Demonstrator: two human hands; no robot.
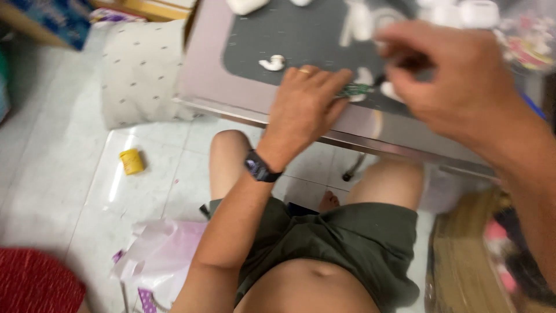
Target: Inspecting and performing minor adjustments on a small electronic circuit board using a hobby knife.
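Observation:
My left hand (pixel 304 107) lies palm down on the low table's near edge, fingers pressing a small green flat piece (pixel 354 90) on the dark mat (pixel 301 40). A dark watch sits on that wrist and a ring on one finger. My right hand (pixel 457 78) is blurred above the mat's right side, fingers curled around a thin dark tool that I can barely make out. Small white plastic parts (pixel 273 62) lie scattered on the mat.
The table's metal rim (pixel 231 113) runs across my bare knees. A patterned cushion (pixel 142 72) leans at the left. On the tiled floor sit a yellow pot (pixel 132 161), a pink plastic bag (pixel 165 255) and a red cloth (pixel 35 284).

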